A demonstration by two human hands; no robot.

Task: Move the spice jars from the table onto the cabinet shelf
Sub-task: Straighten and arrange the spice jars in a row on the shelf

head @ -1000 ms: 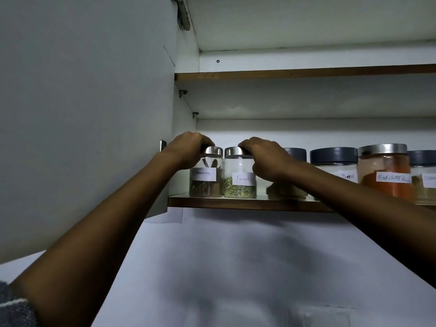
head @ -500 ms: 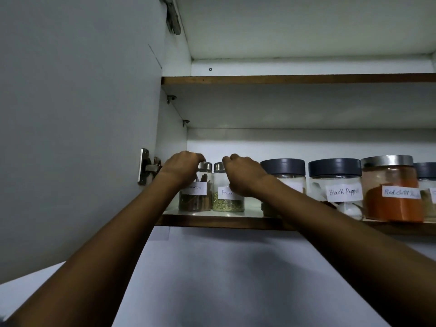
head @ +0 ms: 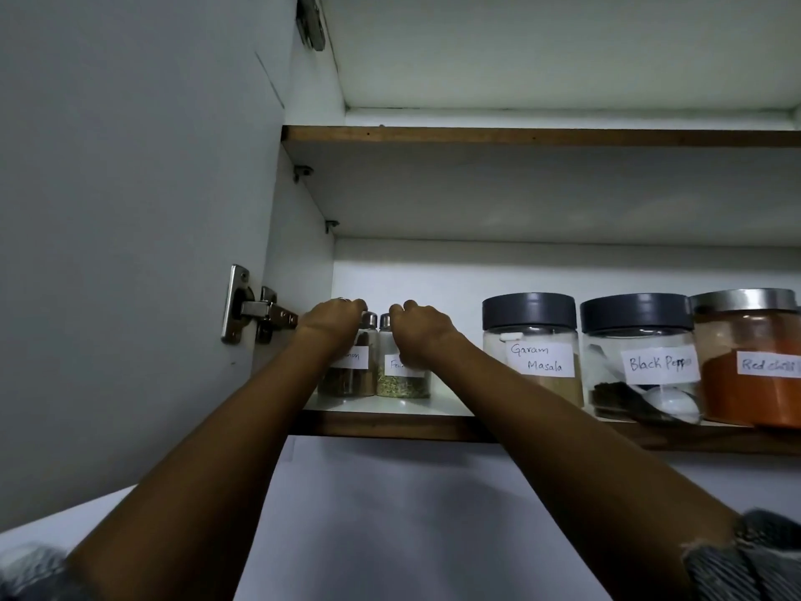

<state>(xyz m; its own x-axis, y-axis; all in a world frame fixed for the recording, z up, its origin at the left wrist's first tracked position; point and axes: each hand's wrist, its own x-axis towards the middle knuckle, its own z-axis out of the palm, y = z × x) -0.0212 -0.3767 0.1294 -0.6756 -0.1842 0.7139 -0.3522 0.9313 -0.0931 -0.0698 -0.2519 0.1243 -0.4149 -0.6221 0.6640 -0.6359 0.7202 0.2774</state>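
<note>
Spice jars are the business here, and two small ones stand side by side, touching or nearly so, at the left end of the lower cabinet shelf (head: 433, 420), left of centre in the frame: a cinnamon jar (head: 352, 375) and a fennel jar (head: 401, 377), each with a silver cap. The left hand (head: 333, 325) curls over the top of the cinnamon jar and the right hand (head: 418, 329) curls over the fennel jar, both grasping from above. The step looks like setting the pair down; done well, each jar should sit flat and well back from the shelf's front edge, labels facing out, before the fingers let go straight upward so neither jar tips. The labels are handwritten on white paper: the left one ends in "mon", the next begins "Fe". To the right, larger jars read "Garam Masala" (head: 535, 353), "Black Pepp" (head: 641, 362) and "Red chilli" (head: 754, 362), the last cut by the frame edge.
</note>
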